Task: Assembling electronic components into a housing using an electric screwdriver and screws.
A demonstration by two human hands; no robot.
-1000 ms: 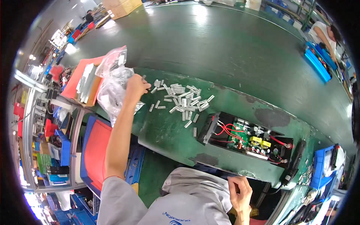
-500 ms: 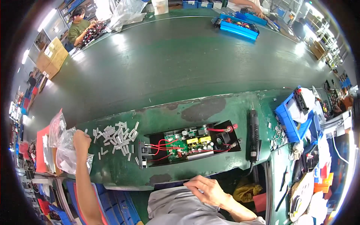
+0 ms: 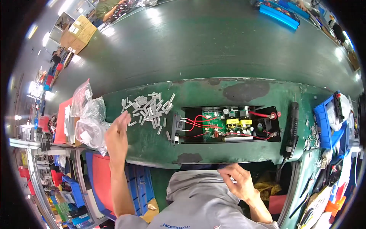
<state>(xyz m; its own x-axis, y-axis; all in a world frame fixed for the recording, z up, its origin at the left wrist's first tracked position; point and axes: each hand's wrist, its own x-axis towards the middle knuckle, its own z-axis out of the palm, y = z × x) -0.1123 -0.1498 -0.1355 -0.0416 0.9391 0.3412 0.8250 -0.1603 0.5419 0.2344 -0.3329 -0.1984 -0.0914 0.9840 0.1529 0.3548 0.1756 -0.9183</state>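
Note:
My left hand (image 3: 117,136) is at the left of the bench, fingers stretched toward a loose pile of short, clear-grey plastic tubes (image 3: 149,108). I see nothing held in it. Beside it lie clear plastic bags (image 3: 90,129). My right hand (image 3: 239,182) hovers over my lap at the bench's front edge, fingers loosely bent and apart, holding nothing. In front of it lies a black open housing (image 3: 190,137) with a green circuit board (image 3: 209,124), red wires (image 3: 198,121) and yellow-wrapped transformers (image 3: 239,123). A dark end panel (image 3: 176,129) stands at its left end.
A black electric screwdriver (image 3: 292,126) lies right of the housing. Farther right are small metal pieces (image 3: 312,137) and a blue bin (image 3: 325,122). Across the dark belt (image 3: 213,42) are a carton (image 3: 78,34), a blue housing (image 3: 280,17) and another person's arm (image 3: 108,14).
My left hand has moved from the plastic bags toward the tube pile, its closed fingers now stretched out. My right hand stays near my lap. The whole view has shifted.

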